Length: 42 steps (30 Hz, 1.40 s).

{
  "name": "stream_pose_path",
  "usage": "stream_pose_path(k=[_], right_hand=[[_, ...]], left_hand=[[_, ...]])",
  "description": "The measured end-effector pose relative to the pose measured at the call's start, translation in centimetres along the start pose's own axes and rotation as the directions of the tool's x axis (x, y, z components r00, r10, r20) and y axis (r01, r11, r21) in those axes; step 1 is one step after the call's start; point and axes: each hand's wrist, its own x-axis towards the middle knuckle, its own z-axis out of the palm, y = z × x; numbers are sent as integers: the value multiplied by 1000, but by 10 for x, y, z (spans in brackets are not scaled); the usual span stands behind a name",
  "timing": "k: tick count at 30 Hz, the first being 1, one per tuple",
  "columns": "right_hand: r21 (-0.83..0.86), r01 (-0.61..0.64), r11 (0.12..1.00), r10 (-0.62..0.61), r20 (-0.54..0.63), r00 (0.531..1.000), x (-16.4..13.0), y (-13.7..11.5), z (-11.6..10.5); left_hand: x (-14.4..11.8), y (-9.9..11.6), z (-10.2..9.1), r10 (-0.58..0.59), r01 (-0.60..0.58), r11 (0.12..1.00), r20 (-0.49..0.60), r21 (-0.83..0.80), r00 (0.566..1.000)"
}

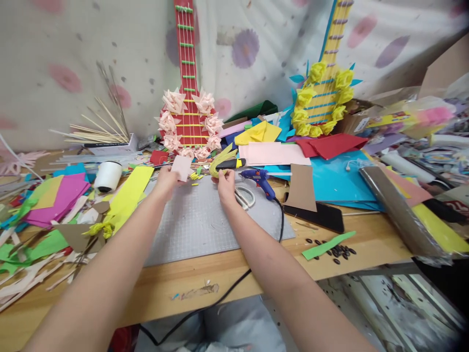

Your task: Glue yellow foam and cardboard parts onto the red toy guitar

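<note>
My left hand (166, 183) is closed on a small pale pink piece of paper (181, 167), holding it by its left edge above the cutting mat's far part. To its right, the fingers of my right hand (226, 183) are pinched at the lower edge of a curled yellow-green strip (222, 159). A black and yellow utility knife (234, 164) lies right behind those fingers. Scissors with pale handles (246, 196) rest beside my right wrist. A blue glue gun (259, 181) with a white glue stick lies just right of them. Short yellow bits (195, 177) are scattered between my hands.
A red paper guitar (188, 129) and a yellow one (322, 105) lean on the back curtain. Colored paper piles (58, 195) fill the left; blue sheets (340, 176), a black phone (322, 216) and dark beads (340, 252) lie right. The glue gun's cord (234, 281) crosses the front edge.
</note>
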Motion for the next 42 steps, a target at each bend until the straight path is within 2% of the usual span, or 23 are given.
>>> stream_pose_path(k=[2, 4, 5, 7, 9, 10, 12, 14, 15, 17, 20, 23, 26, 32, 34, 38, 40, 42], right_hand=[[111, -170, 979, 150, 169, 974, -4, -3, 2], [140, -278, 950, 221, 322, 920, -10, -5, 2], [138, -292, 947, 224, 368, 902, -13, -5, 1], [123, -264, 957, 199, 388, 900, -16, -5, -1], [115, -233, 966, 184, 329, 926, -16, -3, -3], [121, -230, 966, 187, 287, 939, -15, -2, -3], [152, -245, 957, 209, 222, 952, -11, -1, -4], [178, -264, 948, 226, 208, 952, -7, 0, -3], [184, -269, 945, 229, 212, 950, -5, 0, -2], [187, -277, 942, 236, 217, 947, -2, 0, -2], [180, -284, 942, 245, 211, 946, -1, 1, -1], [178, -269, 947, 229, 215, 949, -1, 2, -2], [158, -235, 959, 197, 224, 954, 0, 4, -2], [-21, -97, 995, 99, 214, 972, 0, 6, -2], [-98, -19, 995, 41, 221, 974, -1, 6, -2], [-213, 101, 972, -51, 228, 972, -3, 6, -2], [-281, 135, 950, -73, 220, 973, -3, 6, -3], [-365, 172, 915, -93, 225, 970, -5, 7, -4]], left_hand=[[-20, -6, 4, -118, 140, 972, 123, -188, 985], [-39, -11, 12, -169, 195, 958, 137, -211, 976], [-46, -13, 17, -172, 199, 962, 147, -190, 974], [-50, -12, 21, -155, 167, 985, 200, -47, 968], [-41, -8, 17, -113, 63, 977, 249, 203, 962], [-32, -4, 12, -97, -2, 937, 265, 351, 959], [-10, 1, -3, -39, -95, 800, 209, 593, 977], [12, 2, -17, 6, -130, 582, 156, 803, 988], [22, 1, -21, 27, -117, 473, 118, 873, 993], [34, -3, -26, 32, -110, 323, 105, 940, 994], [40, -9, -22, 63, -176, 212, 166, 961, 984], [39, -10, -15, 111, -272, 168, 256, 948, 960], [39, -9, -17, 158, -296, 188, 269, 936, 950], [38, -6, -43, 227, -256, 351, 184, 901, 956], [32, -1, -56, 239, -202, 432, 104, 879, 965], [11, 13, -74, 239, -13, 614, -170, 789, 956], [-2, 16, -77, 240, -2, 673, -216, 740, 947], [-14, 12, -74, 259, -55, 701, -181, 711, 949]])
